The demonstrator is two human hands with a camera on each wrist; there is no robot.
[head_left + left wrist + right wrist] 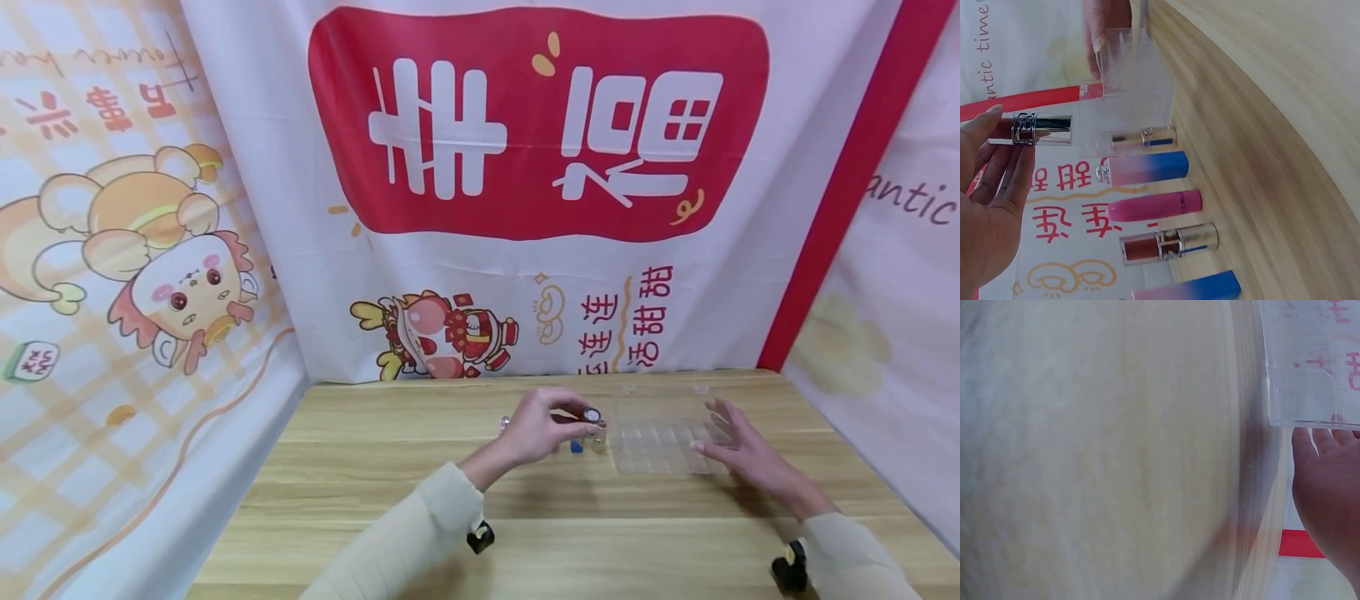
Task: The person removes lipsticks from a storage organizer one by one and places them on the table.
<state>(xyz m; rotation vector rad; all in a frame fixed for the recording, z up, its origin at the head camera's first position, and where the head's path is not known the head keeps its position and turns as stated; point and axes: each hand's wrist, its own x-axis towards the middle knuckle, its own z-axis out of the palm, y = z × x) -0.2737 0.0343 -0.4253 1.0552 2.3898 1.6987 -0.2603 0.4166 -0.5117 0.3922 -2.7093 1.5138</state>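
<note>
My left hand [543,425] pinches a lipstick [1054,129] with a shiny silver end and a dark red section, holding it above the tabletop. Beneath it in the left wrist view stands a row of tubes: a clear-and-gold one [1161,137], a pink-to-blue one [1150,169], a magenta one [1154,207], another dark red and silver lipstick [1143,248] and a second pink-to-blue tube [1191,289]. To their right is a clear plastic organizer [652,454] with compartments. At its right end my right hand [750,454] touches the wall with extended fingers, thumb toward the front.
The wooden table [360,500] runs back to a white hanging cloth [285,167] with a red printed panel. Printed cloths also enclose the left and right sides. Black wrist devices [481,537] sit below both sleeves.
</note>
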